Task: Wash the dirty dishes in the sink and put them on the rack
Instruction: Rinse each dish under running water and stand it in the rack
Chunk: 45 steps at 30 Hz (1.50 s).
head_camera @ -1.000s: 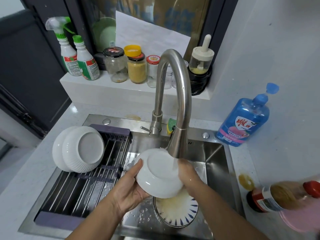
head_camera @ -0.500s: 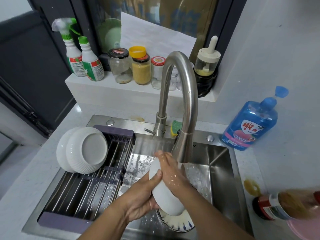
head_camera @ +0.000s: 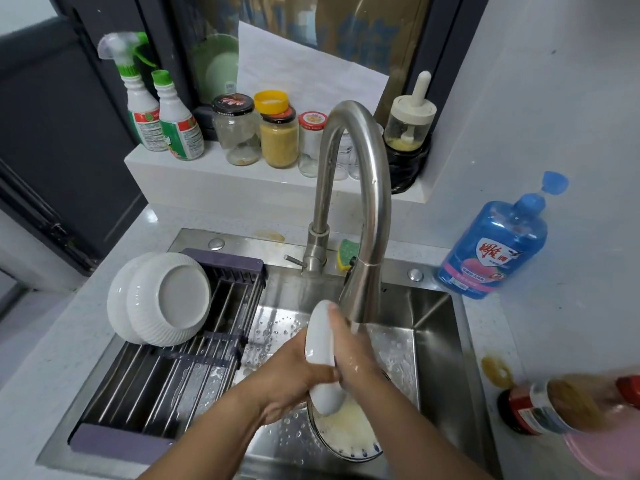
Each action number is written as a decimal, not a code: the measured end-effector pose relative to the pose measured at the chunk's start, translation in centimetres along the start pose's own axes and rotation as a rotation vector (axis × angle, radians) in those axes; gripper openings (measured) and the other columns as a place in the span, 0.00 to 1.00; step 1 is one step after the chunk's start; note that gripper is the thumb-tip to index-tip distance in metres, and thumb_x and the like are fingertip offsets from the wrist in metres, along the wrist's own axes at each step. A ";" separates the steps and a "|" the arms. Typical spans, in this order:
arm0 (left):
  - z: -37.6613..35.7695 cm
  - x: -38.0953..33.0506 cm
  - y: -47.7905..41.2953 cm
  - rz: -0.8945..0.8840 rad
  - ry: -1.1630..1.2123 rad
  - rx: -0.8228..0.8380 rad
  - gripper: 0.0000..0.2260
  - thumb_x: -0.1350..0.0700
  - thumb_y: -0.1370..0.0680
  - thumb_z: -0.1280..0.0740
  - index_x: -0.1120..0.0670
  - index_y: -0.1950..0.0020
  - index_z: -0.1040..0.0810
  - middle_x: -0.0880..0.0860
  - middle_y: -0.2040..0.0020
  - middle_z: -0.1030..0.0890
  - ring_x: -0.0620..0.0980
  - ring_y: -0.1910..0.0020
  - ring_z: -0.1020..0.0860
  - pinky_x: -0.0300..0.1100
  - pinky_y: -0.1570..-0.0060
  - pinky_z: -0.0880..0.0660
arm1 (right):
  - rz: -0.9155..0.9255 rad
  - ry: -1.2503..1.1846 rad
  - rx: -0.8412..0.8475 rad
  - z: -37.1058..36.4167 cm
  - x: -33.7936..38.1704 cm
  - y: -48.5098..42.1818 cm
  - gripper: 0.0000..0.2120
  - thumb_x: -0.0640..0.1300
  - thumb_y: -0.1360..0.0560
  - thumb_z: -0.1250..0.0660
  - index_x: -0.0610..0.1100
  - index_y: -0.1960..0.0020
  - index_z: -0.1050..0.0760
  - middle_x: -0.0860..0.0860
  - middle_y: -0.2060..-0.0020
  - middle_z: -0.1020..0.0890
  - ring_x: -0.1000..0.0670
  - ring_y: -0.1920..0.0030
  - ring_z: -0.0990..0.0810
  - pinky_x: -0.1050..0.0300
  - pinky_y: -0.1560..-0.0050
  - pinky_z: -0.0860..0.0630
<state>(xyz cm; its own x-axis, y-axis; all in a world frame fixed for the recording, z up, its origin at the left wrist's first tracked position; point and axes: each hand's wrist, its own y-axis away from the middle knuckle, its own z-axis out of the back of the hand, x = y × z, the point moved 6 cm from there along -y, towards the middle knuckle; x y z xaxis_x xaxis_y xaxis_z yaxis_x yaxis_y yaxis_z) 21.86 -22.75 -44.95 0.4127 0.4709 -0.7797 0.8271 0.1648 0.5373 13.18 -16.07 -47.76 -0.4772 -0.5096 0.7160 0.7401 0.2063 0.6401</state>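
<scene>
White bowl [head_camera: 320, 355] is held on edge over the middle of the sink [head_camera: 436, 341], just under the faucet [head_camera: 363, 202] spout. Below it, a patterned plate [head_camera: 346, 441] with yellowish residue lies near the sink's front edge. The left hand [head_camera: 287, 375] grips the bowl from the left, its fingers curled round the outer wall and lower rim. The right hand [head_camera: 356, 358] lies against the other face, its fingers [head_camera: 334, 317] fairly straight and together, pressing up to the top rim.

The bowl is glazed ceramic and wet all over, so it looks stiff, fairly heavy and slick, and it would likely chip if it slipped onto the steel or the plate. The safest hold, I judge, is across the rim, thumb inside and fingers under the foot ring.

Two white bowls [head_camera: 166, 299] lean at the far left corner of the rack [head_camera: 156, 386]. The bars beside them look the likely spot for this one.
</scene>
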 end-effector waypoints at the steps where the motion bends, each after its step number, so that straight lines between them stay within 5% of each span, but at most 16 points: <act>1: -0.2 0.2 0.0 -0.002 -0.071 -0.013 0.26 0.76 0.26 0.32 0.53 0.35 0.24 0.58 0.47 0.14 0.55 0.47 0.15 0.49 0.51 0.17 | 0.029 0.043 0.014 -0.5 -0.1 0.5 0.32 0.74 0.34 0.35 0.55 0.38 0.26 0.48 0.40 0.22 0.43 0.41 0.21 0.43 0.36 0.25; 5: -0.4 1.5 0.1 0.024 -0.233 -0.039 0.23 0.76 0.25 0.34 0.54 0.37 0.23 0.54 0.49 0.13 0.50 0.50 0.15 0.43 0.56 0.18 | 0.175 0.322 0.014 -1.1 0.8 0.4 0.24 0.64 0.27 0.35 0.64 0.32 0.29 0.51 0.36 0.28 0.45 0.35 0.25 0.52 0.34 0.27; 7: -0.2 1.9 0.2 0.051 -0.183 0.025 0.27 0.74 0.26 0.32 0.51 0.33 0.24 0.56 0.46 0.14 0.55 0.46 0.15 0.44 0.54 0.20 | 0.092 0.205 0.039 -0.4 1.1 -1.1 0.24 0.61 0.26 0.33 0.52 0.34 0.24 0.51 0.41 0.21 0.48 0.42 0.21 0.59 0.44 0.24; 11: 2.1 1.1 0.5 0.056 0.024 0.081 0.30 0.74 0.28 0.27 0.51 0.30 0.24 0.61 0.39 0.17 0.61 0.38 0.19 0.59 0.38 0.22 | 0.046 0.046 0.055 2.7 2.3 -4.1 0.17 0.41 0.20 0.33 0.35 0.34 0.26 0.44 0.54 0.19 0.41 0.47 0.21 0.42 0.37 0.23; 14: 3.8 0.3 0.1 0.011 0.308 0.143 0.26 0.71 0.25 0.29 0.57 0.29 0.25 0.65 0.35 0.20 0.64 0.35 0.22 0.60 0.37 0.23 | -0.046 -0.050 0.056 4.2 1.0 -4.7 0.15 0.53 0.19 0.34 0.41 0.46 0.19 0.43 0.62 0.16 0.42 0.56 0.18 0.46 0.49 0.21; 17: 4.8 1.0 -1.2 -0.021 0.449 0.081 0.25 0.62 0.24 0.28 0.61 0.27 0.28 0.66 0.33 0.21 0.64 0.34 0.22 0.63 0.37 0.24 | -0.092 -0.293 0.113 4.2 -0.5 -5.2 0.26 0.66 0.28 0.28 0.44 0.44 0.16 0.44 0.53 0.12 0.40 0.50 0.14 0.41 0.42 0.20; 19: 5.5 2.6 -2.1 0.017 0.357 -0.107 0.30 0.52 0.26 0.23 0.59 0.27 0.28 0.63 0.36 0.19 0.63 0.36 0.20 0.65 0.36 0.25 | -0.053 -0.387 0.082 4.7 -0.4 -4.4 0.23 0.62 0.26 0.27 0.42 0.48 0.14 0.42 0.53 0.13 0.39 0.51 0.14 0.41 0.42 0.20; 21: 5.2 4.1 -2.7 0.056 0.336 -0.206 0.31 0.42 0.26 0.25 0.54 0.28 0.27 0.58 0.37 0.17 0.60 0.37 0.20 0.59 0.47 0.19 | 0.048 -0.434 0.079 5.1 0.0 -3.6 0.15 0.53 0.21 0.30 0.41 0.51 0.16 0.43 0.59 0.13 0.42 0.57 0.15 0.48 0.51 0.19; 23: 4.1 5.0 -3.2 0.134 0.414 -0.227 0.31 0.35 0.27 0.31 0.51 0.29 0.26 0.57 0.37 0.18 0.60 0.36 0.21 0.55 0.52 0.18 | 0.166 -0.393 0.035 5.4 0.0 -2.7 0.09 0.47 0.20 0.31 0.44 0.56 0.18 0.46 0.64 0.17 0.46 0.61 0.20 0.53 0.56 0.25; 27: 2.1 5.6 -4.0 0.315 0.677 -0.142 0.42 0.24 0.29 0.40 0.57 0.30 0.28 0.66 0.34 0.24 0.71 0.39 0.23 0.68 0.50 0.22 | 0.484 -0.050 -0.016 5.5 0.5 1.0 0.11 0.46 0.21 0.30 0.45 0.62 0.21 0.51 0.68 0.20 0.54 0.63 0.24 0.62 0.64 0.28; 30: 1.8 4.6 -4.0 0.369 0.824 0.003 0.41 0.30 0.26 0.34 0.62 0.28 0.31 0.71 0.33 0.26 0.73 0.41 0.22 0.71 0.49 0.22 | 0.773 0.255 0.115 4.4 -0.7 3.1 0.09 0.52 0.22 0.28 0.50 0.59 0.19 0.56 0.65 0.19 0.58 0.65 0.22 0.62 0.63 0.26; 33: 2.0 4.1 -4.1 0.403 0.699 -0.047 0.25 0.53 0.21 0.35 0.66 0.28 0.29 0.70 0.38 0.21 0.68 0.43 0.20 0.70 0.49 0.22 | 0.972 0.625 0.159 3.6 -3.0 3.2 0.16 0.64 0.22 0.33 0.52 0.51 0.19 0.58 0.59 0.19 0.58 0.60 0.21 0.57 0.58 0.24; 37: 3.8 5.7 -4.2 0.306 0.540 -0.285 0.17 0.62 0.16 0.40 0.67 0.29 0.30 0.68 0.43 0.18 0.65 0.46 0.20 0.62 0.54 0.22 | 0.905 0.761 0.193 4.4 -5.5 2.2 0.30 0.73 0.22 0.48 0.53 0.45 0.18 0.61 0.47 0.17 0.61 0.48 0.20 0.61 0.45 0.24; 39: 4.6 6.5 -4.4 0.236 0.520 -0.383 0.15 0.59 0.15 0.39 0.65 0.30 0.28 0.66 0.41 0.18 0.64 0.44 0.19 0.58 0.54 0.20 | 0.839 0.735 0.106 5.6 -6.9 0.7 0.29 0.71 0.21 0.47 0.52 0.48 0.17 0.61 0.42 0.19 0.61 0.42 0.22 0.59 0.37 0.27; 42: 5.0 7.0 -4.4 0.176 0.474 -0.449 0.14 0.57 0.15 0.37 0.62 0.33 0.25 0.64 0.43 0.16 0.64 0.45 0.17 0.60 0.48 0.19 | 0.790 0.641 -0.077 6.9 -7.0 -0.7 0.08 0.54 0.21 0.35 0.54 0.47 0.19 0.62 0.38 0.27 0.60 0.38 0.26 0.68 0.39 0.29; 45: 4.5 6.9 -4.4 0.141 0.459 -0.472 0.14 0.56 0.16 0.36 0.61 0.33 0.24 0.63 0.43 0.16 0.63 0.45 0.17 0.63 0.42 0.21 | 0.641 0.505 -0.232 7.7 -5.8 -1.1 0.14 0.45 0.23 0.31 0.56 0.39 0.26 0.62 0.40 0.30 0.61 0.46 0.27 0.74 0.49 0.32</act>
<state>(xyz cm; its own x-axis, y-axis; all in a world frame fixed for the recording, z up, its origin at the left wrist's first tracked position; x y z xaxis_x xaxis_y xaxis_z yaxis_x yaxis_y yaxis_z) 22.78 -24.11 -54.14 0.2144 0.8191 -0.5320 0.4783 0.3869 0.7884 11.47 -6.95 -50.47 0.2954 -0.6757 0.6754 0.9001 0.4338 0.0403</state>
